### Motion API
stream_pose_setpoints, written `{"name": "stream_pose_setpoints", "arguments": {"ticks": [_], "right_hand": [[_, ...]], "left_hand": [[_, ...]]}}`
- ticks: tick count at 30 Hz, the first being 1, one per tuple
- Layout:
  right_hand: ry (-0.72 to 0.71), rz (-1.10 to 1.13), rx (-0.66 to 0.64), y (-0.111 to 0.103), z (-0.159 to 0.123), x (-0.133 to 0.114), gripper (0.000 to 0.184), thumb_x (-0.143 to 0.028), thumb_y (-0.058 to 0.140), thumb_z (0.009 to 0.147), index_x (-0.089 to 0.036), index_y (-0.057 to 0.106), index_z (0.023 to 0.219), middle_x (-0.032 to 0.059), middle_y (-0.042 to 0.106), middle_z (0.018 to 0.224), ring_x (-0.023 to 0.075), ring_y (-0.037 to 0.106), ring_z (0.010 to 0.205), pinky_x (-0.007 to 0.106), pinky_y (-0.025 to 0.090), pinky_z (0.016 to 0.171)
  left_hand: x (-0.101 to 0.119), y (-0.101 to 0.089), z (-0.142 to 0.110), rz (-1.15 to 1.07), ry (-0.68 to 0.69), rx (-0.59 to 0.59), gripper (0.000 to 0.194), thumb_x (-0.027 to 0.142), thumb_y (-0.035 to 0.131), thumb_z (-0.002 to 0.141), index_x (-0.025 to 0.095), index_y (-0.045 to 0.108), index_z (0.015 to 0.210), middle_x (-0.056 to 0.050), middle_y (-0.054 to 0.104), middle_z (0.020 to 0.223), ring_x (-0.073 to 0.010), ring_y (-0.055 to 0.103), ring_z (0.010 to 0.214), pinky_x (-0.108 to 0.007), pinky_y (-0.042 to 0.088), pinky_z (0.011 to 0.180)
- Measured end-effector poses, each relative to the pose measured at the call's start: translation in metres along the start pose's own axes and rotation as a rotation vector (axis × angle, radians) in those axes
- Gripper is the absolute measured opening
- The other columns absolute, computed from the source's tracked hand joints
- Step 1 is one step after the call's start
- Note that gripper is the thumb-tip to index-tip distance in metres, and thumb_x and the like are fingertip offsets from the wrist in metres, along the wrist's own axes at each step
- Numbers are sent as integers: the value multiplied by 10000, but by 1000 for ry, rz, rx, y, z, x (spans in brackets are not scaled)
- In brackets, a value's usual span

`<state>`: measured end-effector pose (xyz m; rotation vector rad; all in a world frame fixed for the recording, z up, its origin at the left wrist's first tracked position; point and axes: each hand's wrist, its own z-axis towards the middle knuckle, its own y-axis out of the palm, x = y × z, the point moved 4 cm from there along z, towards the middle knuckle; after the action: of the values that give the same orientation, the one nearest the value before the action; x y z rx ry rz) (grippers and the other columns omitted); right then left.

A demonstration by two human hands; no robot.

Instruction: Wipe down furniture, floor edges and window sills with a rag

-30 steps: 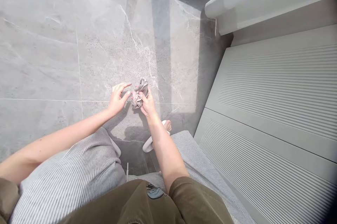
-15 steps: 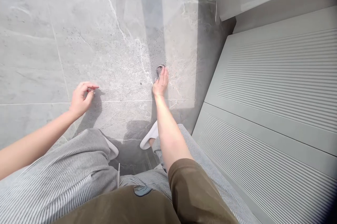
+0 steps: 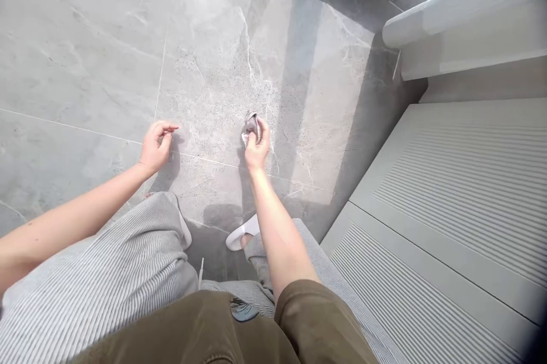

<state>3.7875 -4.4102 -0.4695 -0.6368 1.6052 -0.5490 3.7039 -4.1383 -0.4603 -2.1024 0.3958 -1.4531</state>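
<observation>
My right hand (image 3: pixel 257 144) grips a small bunched grey cloth (image 3: pixel 252 123) between thumb and fingers, with the cloth showing beyond the fingertips. Its shadow falls on the tiled floor (image 3: pixel 213 105) close beneath; whether the cloth touches the tile I cannot tell. To the left, my left hand (image 3: pixel 158 144) hovers over the floor near a pale tile joint. Its fingers are loosely bent, with a gap between them and the thumb, and nothing shows in it. Dark specks are scattered on the tile between the hands.
A grey cabinet with ribbed panels (image 3: pixel 461 176) stands along the right, below a white rounded ledge (image 3: pixel 457 16). My knees in striped trousers (image 3: pixel 141 244) and a white slipper (image 3: pixel 241 233) are close below the hands. Sunlight and shadow bands cross the floor.
The view has turned, so the floor and cabinet have shifted right. My right hand has gone from lying flattened over the cloth to holding it bunched in the fingers. The left hand keeps much the same pose.
</observation>
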Motion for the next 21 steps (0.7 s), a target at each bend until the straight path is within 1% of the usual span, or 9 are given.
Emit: {"name": "stream_pose_setpoints", "arguments": {"ticks": [2, 5, 9, 11, 13, 15, 17, 19, 21], "right_hand": [[3, -151, 81, -30, 40, 27, 554, -134, 262, 909, -160, 460, 1425, 126, 538, 1388, 186, 491, 1346, 451, 407, 1132], [17, -396, 119, -38, 80, 48, 552, -129, 275, 895, -165, 528, 1384, 128, 485, 1453, 217, 399, 1428, 483, 351, 1168], [39, -604, 83, -21, 86, 47, 597, -101, 274, 880, -175, 495, 1430, 140, 406, 1529, 246, 305, 1483, 515, 284, 1200], [51, -636, 43, -20, 82, 43, 631, -84, 264, 872, -178, 438, 1472, 152, 356, 1562, 245, 265, 1500, 526, 271, 1202], [41, -636, -15, -24, 80, 40, 659, -75, 274, 858, -168, 388, 1500, 164, 321, 1581, 247, 237, 1509, 532, 268, 1199], [7, -626, -71, -29, 80, 39, 676, -79, 299, 842, -159, 368, 1510, 169, 320, 1582, 254, 235, 1506, 538, 269, 1196], [-20, -625, -97, -32, 77, 40, 684, -89, 318, 830, -155, 374, 1508, 163, 337, 1576, 258, 248, 1499, 540, 267, 1196], [-39, -629, -103, -24, 62, 38, 689, -95, 332, 822, -149, 379, 1507, 160, 339, 1575, 253, 253, 1495, 532, 256, 1203], [-118, -599, -162, 1, 28, 28, 686, -94, 348, 821, -143, 387, 1504, 158, 331, 1580, 240, 239, 1499, 516, 239, 1213]], "left_hand": [[-2, -1, -8, 58, 6, -29, 324, 201, 409, 863, 202, 641, 1089, -111, 619, 1184, -226, 573, 1168, -421, 464, 1036], [-3, -6, -21, 172, 23, -166, 394, 225, 386, 872, 197, 633, 1177, -115, 579, 1321, -250, 515, 1279, -468, 390, 1118], [-8, -34, -49, 307, -85, -367, 415, 268, 365, 894, 229, 639, 1203, -82, 592, 1336, -269, 547, 1242, -467, 445, 1057], [-8, -51, -68, 361, -197, -427, 412, 258, 367, 906, 216, 638, 1213, -81, 616, 1304, -273, 572, 1202, -458, 480, 1004], [-5, -58, -87, 417, -301, -483, 430, 217, 353, 912, 184, 626, 1242, -93, 626, 1293, -274, 583, 1181, -450, 492, 976], [1, -50, -101, 454, -343, -554, 457, 174, 335, 908, 172, 614, 1269, -98, 616, 1322, -263, 585, 1186, -425, 486, 980], [5, -26, -110, 450, -281, -622, 464, 150, 341, 891, 182, 626, 1256, -94, 607, 1347, -245, 589, 1189, -387, 477, 994], [4, 4, -116, 391, -123, -655, 440, 144, 371, 870, 187, 657, 1202, -98, 643, 1289, -237, 614, 1150, -373, 481, 990], [-2, 31, -125, 278, 79, -640, 392, 161, 381, 881, 192, 688, 1123, -109, 694, 1146, -231, 648, 1056, -366, 505, 943]]}}
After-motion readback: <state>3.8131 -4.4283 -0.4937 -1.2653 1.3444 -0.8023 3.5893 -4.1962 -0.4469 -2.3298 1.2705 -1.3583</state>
